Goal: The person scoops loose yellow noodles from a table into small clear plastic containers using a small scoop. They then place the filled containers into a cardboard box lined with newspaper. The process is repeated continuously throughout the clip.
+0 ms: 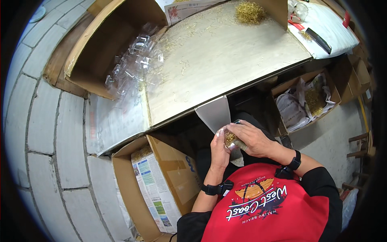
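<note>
Close in front of my body, below the table edge, both hands meet around a small clear plastic box (229, 139) with thin gold-coloured metal pieces in it. My left hand (220, 150) grips its left side, thumb toward the top. From the right, my right hand (254, 139) closes over it, fingers across the top, with a greyish covering on one digit. The fingers hide much of the box. A whitish flap (215, 114) hangs from the table edge just beyond my hands.
The table (225, 60) has loose gold pieces and a gold heap (250, 12) at its far side. Clear plastic boxes (139, 60) spill from a tipped carton (94, 44). Below stand a newspaper-lined carton (153, 189) at left and a carton of gold pieces (310, 101) at right.
</note>
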A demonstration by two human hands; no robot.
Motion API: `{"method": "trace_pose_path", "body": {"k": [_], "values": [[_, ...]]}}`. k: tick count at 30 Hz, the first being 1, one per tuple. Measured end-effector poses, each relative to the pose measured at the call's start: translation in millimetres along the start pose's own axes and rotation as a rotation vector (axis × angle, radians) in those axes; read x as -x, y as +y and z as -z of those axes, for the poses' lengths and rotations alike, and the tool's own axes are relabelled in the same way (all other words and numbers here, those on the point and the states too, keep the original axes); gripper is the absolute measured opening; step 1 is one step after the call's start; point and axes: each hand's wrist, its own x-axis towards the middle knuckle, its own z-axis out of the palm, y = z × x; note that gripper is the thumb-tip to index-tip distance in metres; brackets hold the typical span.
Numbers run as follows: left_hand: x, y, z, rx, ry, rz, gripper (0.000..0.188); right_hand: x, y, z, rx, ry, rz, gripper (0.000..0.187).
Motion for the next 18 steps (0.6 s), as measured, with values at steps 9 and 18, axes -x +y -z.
{"method": "trace_pose_path", "body": {"k": [9, 18], "values": [[0.5, 7.8, 4.0, 0.020, 0.017, 0.097, 0.036, 2.2, 10.5, 5.9, -0.567, 0.299, -0.267, 0.057], [-5.9, 7.4, 21.5, -0.127, 0.143, 0.078, 0.021, 1.9, 5.2, 4.1, -0.206, 0.075, -0.124, 0.064]]}}
